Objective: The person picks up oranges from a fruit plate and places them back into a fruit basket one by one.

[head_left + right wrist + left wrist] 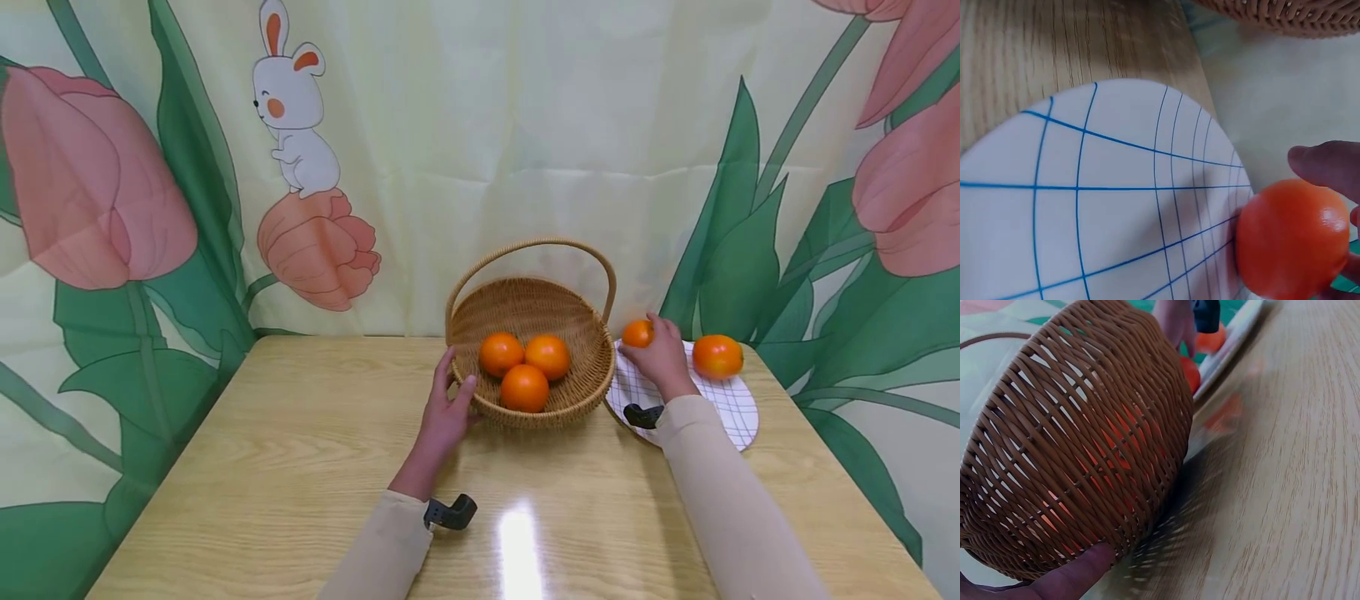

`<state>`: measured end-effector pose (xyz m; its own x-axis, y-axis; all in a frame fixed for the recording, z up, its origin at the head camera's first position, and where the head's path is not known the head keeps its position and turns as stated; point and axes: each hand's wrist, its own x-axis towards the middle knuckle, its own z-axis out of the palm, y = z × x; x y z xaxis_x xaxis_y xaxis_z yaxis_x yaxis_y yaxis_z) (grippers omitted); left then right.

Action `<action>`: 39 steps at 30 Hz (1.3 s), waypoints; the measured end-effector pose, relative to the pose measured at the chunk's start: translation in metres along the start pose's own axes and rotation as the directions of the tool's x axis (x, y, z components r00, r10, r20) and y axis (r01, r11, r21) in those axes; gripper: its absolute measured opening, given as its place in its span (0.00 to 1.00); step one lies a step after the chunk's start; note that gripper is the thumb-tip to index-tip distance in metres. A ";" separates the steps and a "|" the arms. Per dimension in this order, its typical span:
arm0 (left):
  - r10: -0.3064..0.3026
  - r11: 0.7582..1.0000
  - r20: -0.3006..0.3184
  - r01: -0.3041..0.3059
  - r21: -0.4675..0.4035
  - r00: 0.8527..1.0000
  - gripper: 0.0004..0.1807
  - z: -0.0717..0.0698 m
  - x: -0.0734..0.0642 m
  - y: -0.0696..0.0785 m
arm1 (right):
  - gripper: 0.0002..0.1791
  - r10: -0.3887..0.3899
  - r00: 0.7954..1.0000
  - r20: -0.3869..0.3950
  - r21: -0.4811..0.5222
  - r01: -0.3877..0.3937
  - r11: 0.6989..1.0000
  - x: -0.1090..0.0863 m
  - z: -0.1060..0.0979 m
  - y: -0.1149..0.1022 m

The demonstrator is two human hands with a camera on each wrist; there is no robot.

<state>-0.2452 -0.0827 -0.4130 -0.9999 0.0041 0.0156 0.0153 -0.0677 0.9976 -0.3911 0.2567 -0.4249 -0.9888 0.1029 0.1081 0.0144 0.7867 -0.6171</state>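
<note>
A wicker basket [532, 425] with a tall arched handle stands at the back of the table, tilted toward me, with three oranges [525, 388] inside. My left hand [447, 408] rests against its left side, thumb spread from the fingers; in the left wrist view a finger [1079, 572] touches the weave low down. On the right lies a white plate [731, 412] with blue grid lines. At its far left edge my right hand [663, 358] is around an orange [1291, 240], the thumb [1329, 164] straight just above it. A firm grip does not show.
A larger glossy orange fruit [717, 357] sits on the plate's right part. The wooden table [337, 433] ends at a curtain [480, 150] printed with tulips and a rabbit. The plate's left edge is close to the basket.
</note>
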 end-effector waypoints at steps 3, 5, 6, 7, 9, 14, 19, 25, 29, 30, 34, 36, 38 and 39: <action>-0.003 1.000 0.005 0.003 -0.001 1.000 0.31 0.000 0.000 0.000 | 0.49 0.016 1.000 0.022 -0.006 -0.016 1.000 0.001 0.001 0.003; 0.001 1.000 0.004 -0.001 0.001 1.000 0.31 0.000 0.000 0.000 | 0.49 0.024 0.999 0.031 -0.007 -0.023 1.000 0.001 0.002 0.004; 0.001 1.000 0.002 -0.001 0.002 1.000 0.31 0.000 0.000 -0.001 | 0.49 0.026 0.999 0.033 -0.007 -0.026 1.000 0.002 0.002 0.005; 0.003 1.000 -0.001 -0.003 0.006 1.000 0.31 0.000 0.001 -0.001 | 0.48 0.026 0.999 0.033 -0.009 -0.026 1.000 0.002 0.003 0.006; 0.005 1.000 -0.004 -0.004 0.008 1.000 0.31 -0.001 0.003 -0.005 | 0.47 0.024 0.999 0.031 -0.010 -0.023 1.000 0.003 0.003 0.006; 0.016 1.000 -0.013 -0.015 0.018 1.000 0.32 0.000 0.012 -0.023 | 0.46 0.036 0.999 0.023 -0.015 -0.035 0.999 -0.002 -0.002 0.010; 0.030 0.999 -0.039 -0.028 0.039 0.999 0.32 0.000 0.014 -0.029 | 0.45 0.039 0.999 0.024 -0.030 -0.039 0.999 -0.008 -0.006 0.011; 0.027 0.998 -0.061 -0.024 0.052 0.998 0.30 -0.002 0.013 -0.027 | 0.45 0.009 1.000 0.024 -0.026 -0.009 1.000 -0.015 -0.010 0.009; 0.022 0.999 -0.067 -0.018 0.051 0.998 0.29 -0.003 0.014 -0.027 | 0.45 -0.023 1.000 0.013 -0.023 0.023 0.999 -0.022 -0.014 0.005; 0.020 0.999 -0.067 -0.017 0.050 0.998 0.29 -0.003 0.014 -0.027 | 0.45 -0.030 1.000 0.008 -0.024 0.030 0.999 -0.023 -0.015 0.004; 0.009 0.999 -0.071 -0.005 0.054 0.997 0.30 -0.003 0.014 -0.027 | 0.43 -0.063 0.998 -0.007 -0.044 0.063 0.997 -0.030 -0.019 -0.002; 0.013 0.999 -0.064 -0.010 0.053 0.998 0.30 -0.003 0.014 -0.027 | 0.43 -0.075 0.997 -0.015 -0.052 0.074 0.996 -0.034 -0.021 -0.004; 0.013 0.999 -0.056 -0.010 0.053 0.998 0.31 -0.003 0.013 -0.026 | 0.43 -0.086 0.996 -0.021 -0.052 0.085 0.995 -0.037 -0.023 -0.007; 0.015 0.999 -0.050 -0.013 0.053 0.999 0.32 -0.003 0.013 -0.025 | 0.43 -0.092 0.996 -0.022 -0.051 0.091 0.995 -0.039 -0.025 -0.008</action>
<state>-0.2587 -0.0839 -0.4382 -0.9985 -0.0468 0.0273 0.0280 -0.0145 0.9995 -0.3495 0.2612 -0.4046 -0.9824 0.0434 0.1816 -0.0679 0.8230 -0.5640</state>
